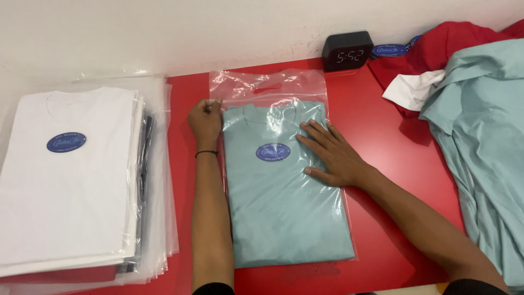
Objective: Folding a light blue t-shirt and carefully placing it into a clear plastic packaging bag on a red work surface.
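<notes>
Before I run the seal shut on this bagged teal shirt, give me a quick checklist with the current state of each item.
1. Folded teal shirt fully inside the clear bag: ok.
2. Left hand pinching the bag's left edge at the seal line: ok.
3. Right hand flat on the shirt, pressing it down: ok.
4. Fabric clear of the seal strip: ok, collar sits just below it.
5. Seal already closed: cannot tell.
6. Stack of bagged shirts apart from the bag: ok.

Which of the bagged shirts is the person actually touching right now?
The pale teal bagged shirt in the middle: right hand flat on it, left hand pinching its bag's corner. The white-topped bagged stack lies untouched at left.
</notes>
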